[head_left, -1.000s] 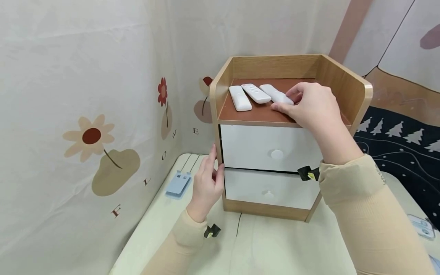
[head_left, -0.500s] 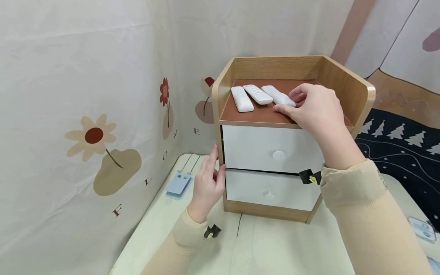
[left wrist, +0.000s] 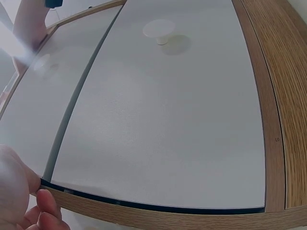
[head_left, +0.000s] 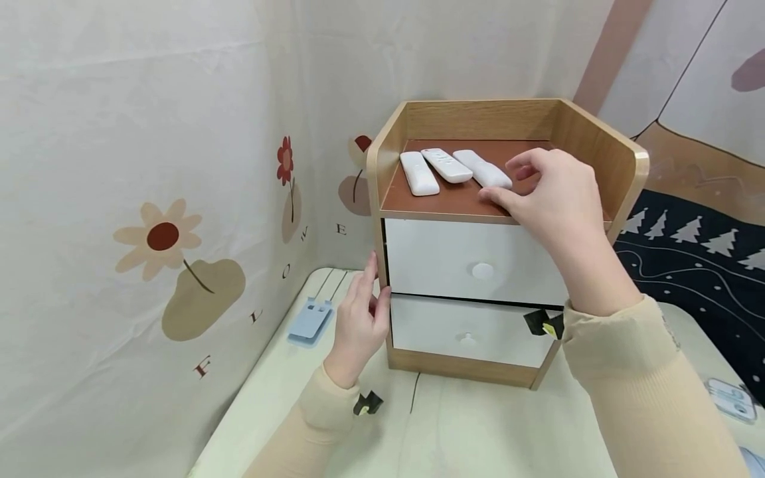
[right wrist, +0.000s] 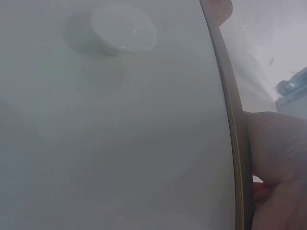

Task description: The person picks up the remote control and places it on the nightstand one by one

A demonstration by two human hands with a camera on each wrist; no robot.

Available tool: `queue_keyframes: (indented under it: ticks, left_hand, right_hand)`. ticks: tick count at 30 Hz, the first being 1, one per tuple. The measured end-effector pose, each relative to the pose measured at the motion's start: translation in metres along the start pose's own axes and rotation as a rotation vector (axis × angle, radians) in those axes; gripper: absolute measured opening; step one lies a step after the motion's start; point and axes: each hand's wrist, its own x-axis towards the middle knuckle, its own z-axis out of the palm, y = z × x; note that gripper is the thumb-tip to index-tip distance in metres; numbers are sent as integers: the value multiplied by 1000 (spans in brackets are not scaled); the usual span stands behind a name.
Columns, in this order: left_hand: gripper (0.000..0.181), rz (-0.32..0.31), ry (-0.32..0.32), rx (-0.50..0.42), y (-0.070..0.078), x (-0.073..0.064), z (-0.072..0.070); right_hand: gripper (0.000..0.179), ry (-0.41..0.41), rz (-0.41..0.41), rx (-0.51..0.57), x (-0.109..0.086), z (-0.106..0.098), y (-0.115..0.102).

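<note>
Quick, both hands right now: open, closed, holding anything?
Left hand: open, resting against the left side of the boxy tan wood-grain cabinet.
Right hand: open, gripping nothing, beside the rightmost oblong white remote; thumb contact unclear.

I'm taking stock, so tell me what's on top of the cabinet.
Three white remotes lie on its brown top, toward the left. The right hand is beside the rightmost one and covers part of the top's right side; anything behind it cannot be seen.
</note>
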Motion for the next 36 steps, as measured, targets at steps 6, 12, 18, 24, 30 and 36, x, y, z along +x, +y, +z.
queue_keyframes:
  ticks: [6, 12, 18, 24, 30, 36]
  left_hand:
    - [79, 6, 8, 0, 0, 0, 1]
    - [77, 6, 7, 3, 0, 1, 1]
    - [77, 5, 9, 10, 1, 1, 1]
    - [78, 1, 11, 18, 0, 0, 1]
    - [78, 4, 1, 14, -1, 0, 0]
    - [80, 20, -2, 6, 0, 0, 0]
  right_hand:
    - [41, 231, -118, 79, -24, 4, 9]
    - [38, 386, -185, 189, -41, 8, 18]
    - [31, 470, -214, 283, -59, 12, 28]
    - [34, 494, -235, 316, -79, 17, 40]
    - [44, 518, -237, 307, -100, 23, 57]
    - [59, 591, -205, 331, -124, 31, 83]
